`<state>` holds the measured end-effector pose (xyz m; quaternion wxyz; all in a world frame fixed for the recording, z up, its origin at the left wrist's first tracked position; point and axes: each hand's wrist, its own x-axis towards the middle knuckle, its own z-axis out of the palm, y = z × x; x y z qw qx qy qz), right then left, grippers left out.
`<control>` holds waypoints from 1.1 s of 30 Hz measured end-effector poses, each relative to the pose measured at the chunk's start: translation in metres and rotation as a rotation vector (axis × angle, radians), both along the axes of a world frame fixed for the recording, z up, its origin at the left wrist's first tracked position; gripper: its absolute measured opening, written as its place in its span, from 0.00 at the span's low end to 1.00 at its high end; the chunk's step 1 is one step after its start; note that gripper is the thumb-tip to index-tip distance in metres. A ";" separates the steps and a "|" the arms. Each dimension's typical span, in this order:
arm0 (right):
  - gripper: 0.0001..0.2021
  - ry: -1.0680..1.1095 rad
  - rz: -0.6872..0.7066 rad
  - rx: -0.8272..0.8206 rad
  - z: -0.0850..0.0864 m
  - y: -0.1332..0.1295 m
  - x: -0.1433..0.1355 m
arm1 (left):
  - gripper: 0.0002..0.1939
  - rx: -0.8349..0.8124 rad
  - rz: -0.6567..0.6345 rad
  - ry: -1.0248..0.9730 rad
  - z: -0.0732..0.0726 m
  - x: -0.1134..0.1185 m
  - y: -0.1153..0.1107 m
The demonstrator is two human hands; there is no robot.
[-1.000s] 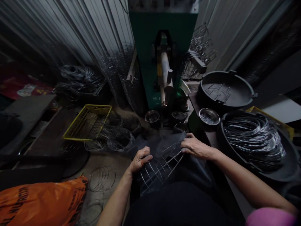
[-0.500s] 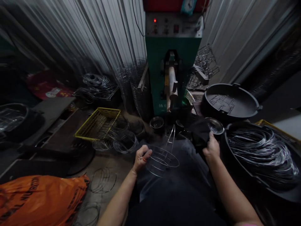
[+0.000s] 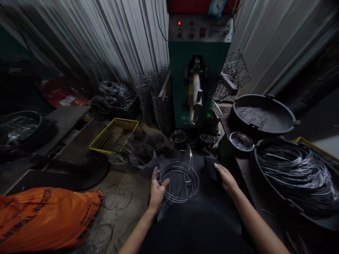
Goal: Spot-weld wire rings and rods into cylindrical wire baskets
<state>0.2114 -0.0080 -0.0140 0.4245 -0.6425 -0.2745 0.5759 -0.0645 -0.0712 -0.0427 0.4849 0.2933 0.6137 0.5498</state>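
A round wire basket (image 3: 180, 201) with an upright looped handle rests over my lap, its open top facing me. My left hand (image 3: 157, 193) holds the near left side of its rim, the thumb inside and the other fingers outside. To the right of the basket, my right hand (image 3: 227, 179) pinches the edge of a dark cloth (image 3: 211, 168) that looks like part of an apron. Its lower fingers are partly hidden. Ahead of the basket stands a green machine (image 3: 177, 81) with a thick metal arm (image 3: 196, 88).
Small bowls (image 3: 178, 137) stand at the machine's foot, and a bowl of small metal parts (image 3: 241, 141) is at the right. Farther right is a large pan of wire rings (image 3: 293, 173). Left are a yellow crate (image 3: 99, 145), wire coils (image 3: 143, 157) and an orange sack (image 3: 50, 218).
The wire basket has turned from a tilted pose to show its open top. My right hand has come left and down from beside the metal-parts bowl, with the dark cloth.
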 end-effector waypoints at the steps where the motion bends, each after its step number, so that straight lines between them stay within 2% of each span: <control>1: 0.12 0.000 0.034 -0.037 -0.005 -0.004 -0.006 | 0.24 -0.091 0.015 -0.082 -0.003 -0.003 -0.002; 4: 0.12 -0.017 0.168 -0.087 -0.016 -0.015 -0.018 | 0.21 -0.243 0.040 -0.240 -0.009 -0.008 -0.004; 7: 0.13 -0.007 0.255 -0.074 -0.018 -0.017 -0.027 | 0.23 -0.205 0.092 -0.305 -0.010 -0.004 0.004; 12: 0.16 0.055 0.172 -0.010 -0.016 -0.011 -0.029 | 0.23 -0.121 0.144 -0.326 -0.011 0.014 0.033; 17: 0.15 0.072 0.130 0.001 -0.021 -0.015 -0.021 | 0.25 -0.070 0.044 -0.315 -0.027 0.017 0.052; 22: 0.15 0.100 0.125 -0.019 -0.030 -0.017 -0.019 | 0.25 -0.059 0.016 -0.319 -0.038 0.014 0.052; 33: 0.12 0.154 0.084 -0.055 -0.032 -0.016 -0.021 | 0.22 -0.061 -0.002 -0.253 -0.032 0.016 0.049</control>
